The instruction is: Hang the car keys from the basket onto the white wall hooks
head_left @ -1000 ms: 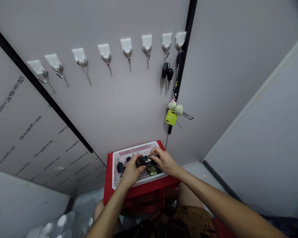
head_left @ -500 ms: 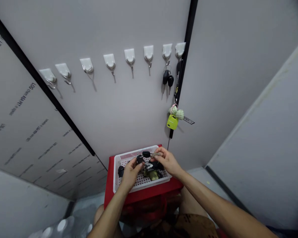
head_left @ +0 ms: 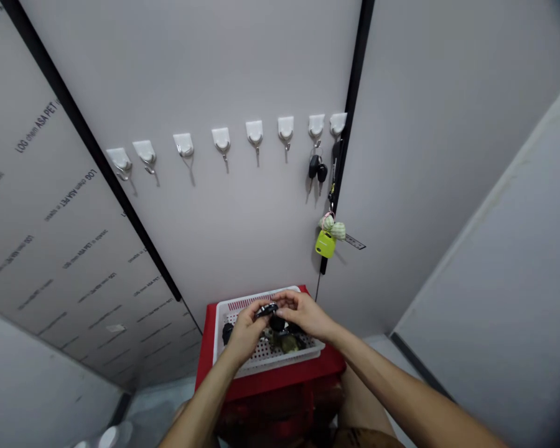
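Over the white basket (head_left: 218,354), my left hand (head_left: 243,336) pinches a set of black keys (head_left: 267,309) with shiny metal on it. My right hand (head_left: 310,318) has its fingers closed on the same set from the other side. A round black piece (head_left: 277,322) hangs below the fingers. Fingertips partly cover the keys, so their blades are hard to make out. Beneath my hands, the basket holds more dark items and a yellowish-green object (head_left: 289,343).
A row of white hooks (head_left: 254,132) runs along the wall. Two black keys (head_left: 313,167) hang from one near the right end; a bunch with a lime-green tag (head_left: 325,244) hangs from the last. The basket stands on a red surface (head_left: 266,386). Bottle caps (head_left: 108,437) show lower left.
My right hand has moved left, close to my left hand, and the key that pointed right between them is now gathered into the fingers. The view has tilted up slightly.
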The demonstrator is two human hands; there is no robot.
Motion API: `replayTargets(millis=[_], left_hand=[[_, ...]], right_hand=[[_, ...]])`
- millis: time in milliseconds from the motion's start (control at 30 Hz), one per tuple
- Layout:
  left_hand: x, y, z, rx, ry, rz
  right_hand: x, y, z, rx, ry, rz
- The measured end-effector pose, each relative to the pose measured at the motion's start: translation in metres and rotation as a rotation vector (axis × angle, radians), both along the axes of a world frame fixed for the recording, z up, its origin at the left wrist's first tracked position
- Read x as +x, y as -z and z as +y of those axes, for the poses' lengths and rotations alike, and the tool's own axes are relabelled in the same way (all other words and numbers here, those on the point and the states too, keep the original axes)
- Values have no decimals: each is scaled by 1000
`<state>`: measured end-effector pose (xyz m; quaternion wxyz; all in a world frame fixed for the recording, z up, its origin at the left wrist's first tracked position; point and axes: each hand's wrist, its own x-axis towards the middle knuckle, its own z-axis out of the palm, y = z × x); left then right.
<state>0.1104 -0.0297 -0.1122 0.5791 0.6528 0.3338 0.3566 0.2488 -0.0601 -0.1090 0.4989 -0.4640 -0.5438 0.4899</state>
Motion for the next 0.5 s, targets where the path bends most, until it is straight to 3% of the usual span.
replayTargets(millis=[133,200,367,500], left_hand=[[-5,-12,2,-66,129,19],[-9,-18,3,-22,158,72],[-12,-41,4,403,54,345],[0,-65,8,632,-29,553]], right_hand=[[0,-9,-2,-32,-3,17],[0,-13,-4,-17,3,-10],[-3,-25,-9,103,-35,-110],[-5,-36,-7,169,106,-267]])
